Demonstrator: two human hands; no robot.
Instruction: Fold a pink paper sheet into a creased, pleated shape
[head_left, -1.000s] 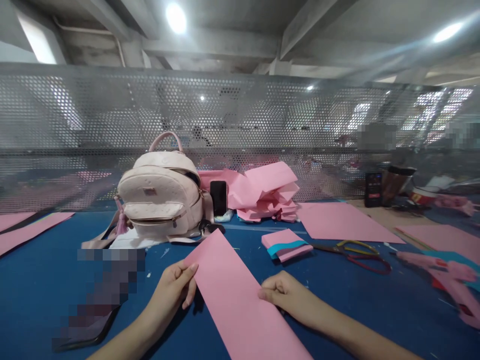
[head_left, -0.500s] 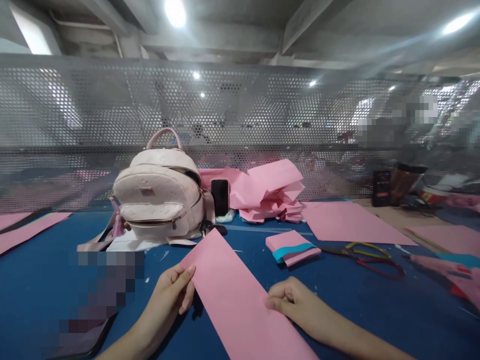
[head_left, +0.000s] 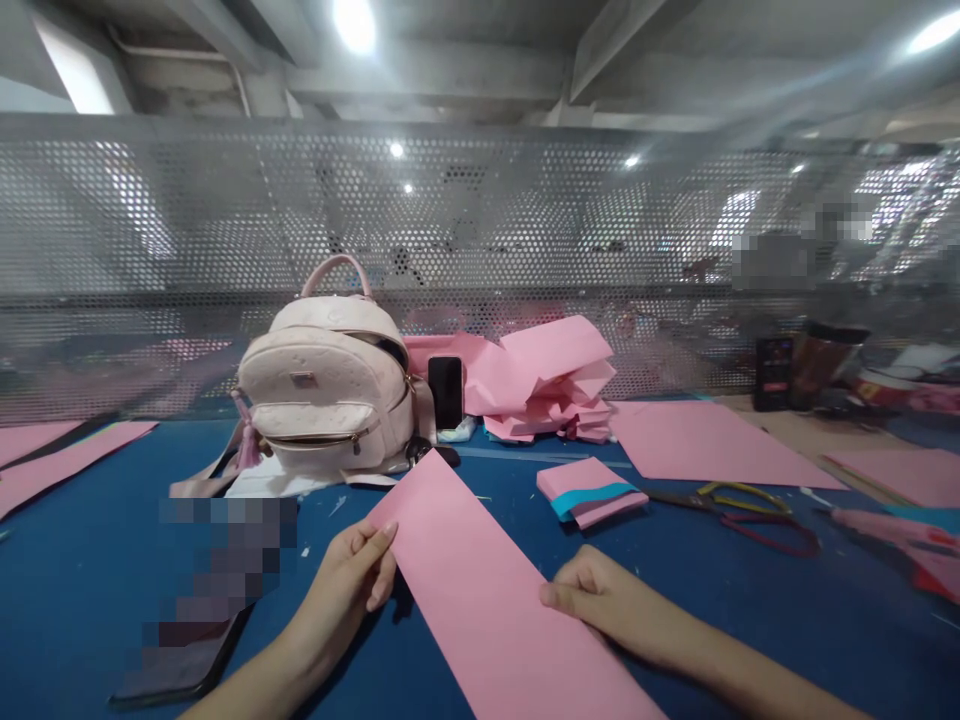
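Note:
A long strip of pink paper slants across the front of the blue table, its near end running out of the picture. My left hand pinches its left edge near the far end between thumb and fingers. On the opposite edge, farther down, my right hand grips the paper with the thumb on top and the other fingers curled under. Beyond my right hand lies a small folded pink packet with a blue band around it.
Scissors and a pink glue gun lie on the right. A pale backpack, a phone and crumpled pink paper stand along the perforated screen. Another phone lies at front left. A flat pink sheet rests behind the scissors.
The whole scene has shifted slightly to the right in view. Both hands keep hold of the pink paper in nearly the same pose.

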